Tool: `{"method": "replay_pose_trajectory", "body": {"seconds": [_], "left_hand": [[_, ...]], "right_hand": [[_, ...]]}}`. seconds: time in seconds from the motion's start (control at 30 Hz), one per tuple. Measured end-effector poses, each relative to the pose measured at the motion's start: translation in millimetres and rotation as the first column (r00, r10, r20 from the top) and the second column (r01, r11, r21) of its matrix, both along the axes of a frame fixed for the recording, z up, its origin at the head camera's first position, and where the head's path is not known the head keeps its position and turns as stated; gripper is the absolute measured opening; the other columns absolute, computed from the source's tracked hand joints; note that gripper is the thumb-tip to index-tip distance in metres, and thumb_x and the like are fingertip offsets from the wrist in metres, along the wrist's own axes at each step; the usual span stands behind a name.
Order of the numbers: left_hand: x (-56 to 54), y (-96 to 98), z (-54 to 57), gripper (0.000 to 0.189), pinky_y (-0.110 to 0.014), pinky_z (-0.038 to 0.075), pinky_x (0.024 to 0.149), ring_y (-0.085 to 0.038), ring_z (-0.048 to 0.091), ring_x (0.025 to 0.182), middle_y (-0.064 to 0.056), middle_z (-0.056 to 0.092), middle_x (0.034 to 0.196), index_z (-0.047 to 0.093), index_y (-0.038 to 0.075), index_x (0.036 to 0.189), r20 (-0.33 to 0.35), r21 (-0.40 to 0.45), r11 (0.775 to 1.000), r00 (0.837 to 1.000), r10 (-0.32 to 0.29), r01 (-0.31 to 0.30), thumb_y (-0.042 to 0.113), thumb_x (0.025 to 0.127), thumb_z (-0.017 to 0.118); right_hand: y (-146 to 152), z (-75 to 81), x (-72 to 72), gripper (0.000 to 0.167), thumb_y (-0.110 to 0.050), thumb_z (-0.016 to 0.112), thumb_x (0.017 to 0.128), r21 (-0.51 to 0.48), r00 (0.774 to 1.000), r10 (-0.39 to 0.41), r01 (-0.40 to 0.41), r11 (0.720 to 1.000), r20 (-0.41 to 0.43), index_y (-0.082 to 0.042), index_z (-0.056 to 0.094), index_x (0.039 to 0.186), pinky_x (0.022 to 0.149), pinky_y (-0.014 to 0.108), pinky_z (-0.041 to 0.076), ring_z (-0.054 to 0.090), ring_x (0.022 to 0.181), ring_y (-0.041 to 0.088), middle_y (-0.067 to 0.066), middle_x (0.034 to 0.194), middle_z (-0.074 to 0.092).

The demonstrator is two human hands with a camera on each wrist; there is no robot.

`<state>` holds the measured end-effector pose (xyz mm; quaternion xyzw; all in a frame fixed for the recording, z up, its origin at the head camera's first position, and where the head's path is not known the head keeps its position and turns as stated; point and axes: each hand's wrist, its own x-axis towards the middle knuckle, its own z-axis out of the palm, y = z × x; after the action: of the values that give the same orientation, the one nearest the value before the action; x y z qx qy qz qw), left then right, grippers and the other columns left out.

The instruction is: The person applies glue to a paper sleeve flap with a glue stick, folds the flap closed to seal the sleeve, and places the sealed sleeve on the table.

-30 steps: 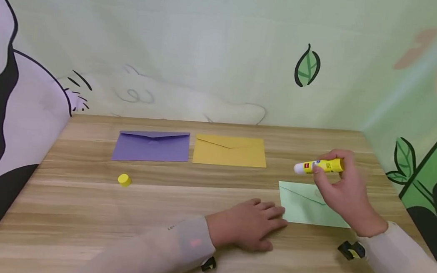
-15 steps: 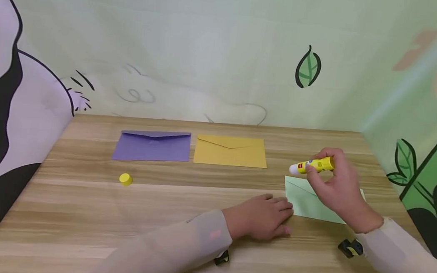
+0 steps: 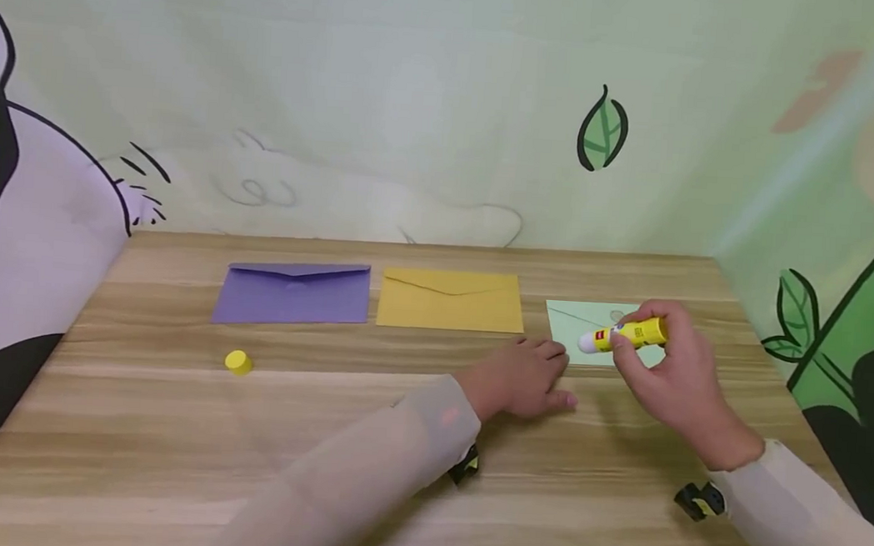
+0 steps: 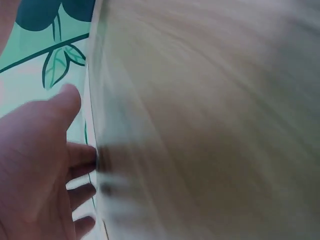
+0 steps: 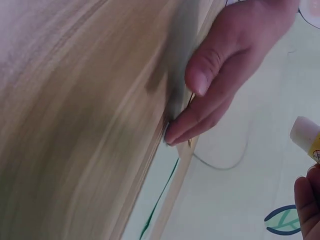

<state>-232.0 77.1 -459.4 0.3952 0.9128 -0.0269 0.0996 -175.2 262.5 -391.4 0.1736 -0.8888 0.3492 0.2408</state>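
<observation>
A mint green envelope (image 3: 572, 327) lies flap side up at the right of the table, in line with the others. My left hand (image 3: 524, 377) rests at its near left corner, fingertips touching it; in the left wrist view that hand (image 4: 35, 165) has its fingers extended and thumb apart. Above the envelope, my right hand (image 3: 689, 389) grips an uncapped yellow glue stick (image 3: 638, 330) between thumb and fingers, white end pointing left. The white end of the glue stick (image 5: 305, 132) shows at the right wrist view's edge. The right hand hides part of the envelope.
A purple envelope (image 3: 293, 298), its flap slightly raised, and a yellow envelope (image 3: 450, 303) lie along the back of the wooden table (image 3: 133, 455). The yellow cap (image 3: 238, 362) stands in front of the purple one. A printed cloth wall (image 3: 418, 96) rises behind.
The green envelope has slid away from me, toward the back, level with the yellow one, and my left hand has moved with it. My right hand keeps the glue stick up, slightly further left.
</observation>
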Motion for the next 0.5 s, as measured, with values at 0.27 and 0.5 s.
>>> {"method": "replay_pose_trajectory", "body": {"seconds": [0.27, 0.5], "left_hand": [[-7.0, -0.9, 7.1, 0.075, -0.044, 0.02, 0.123, -0.018, 0.022, 0.153, 0.005, 0.03, 0.163, 0.032, 0.019, 0.158, -0.049, -0.045, 0.997, 0.997, 0.065, -0.067, 0.067, 0.1, 0.033], [-14.0, -3.5, 2.3, 0.076, -0.045, 0.016, 0.124, -0.021, 0.019, 0.154, 0.003, 0.026, 0.165, 0.029, 0.017, 0.159, -0.07, -0.061, 0.995, 0.995, 0.078, -0.082, 0.066, 0.101, 0.034]], "right_hand": [[0.3, -3.6, 2.3, 0.033, 0.002, 0.069, 0.085, 0.005, 1.0, 0.001, -0.001, 1.0, 0.007, 0.003, 0.05, 0.112, 0.07, 0.006, 0.043, 0.052, 0.079, 0.006, 0.01, 0.101, 0.063], [-0.2, -7.7, 3.3, 0.032, 0.001, 0.07, 0.086, 0.012, 1.0, 0.013, -0.013, 1.0, 0.02, 0.002, 0.05, 0.111, 0.071, 0.007, 0.044, 0.053, 0.077, 0.005, 0.009, 0.1, 0.065]]}}
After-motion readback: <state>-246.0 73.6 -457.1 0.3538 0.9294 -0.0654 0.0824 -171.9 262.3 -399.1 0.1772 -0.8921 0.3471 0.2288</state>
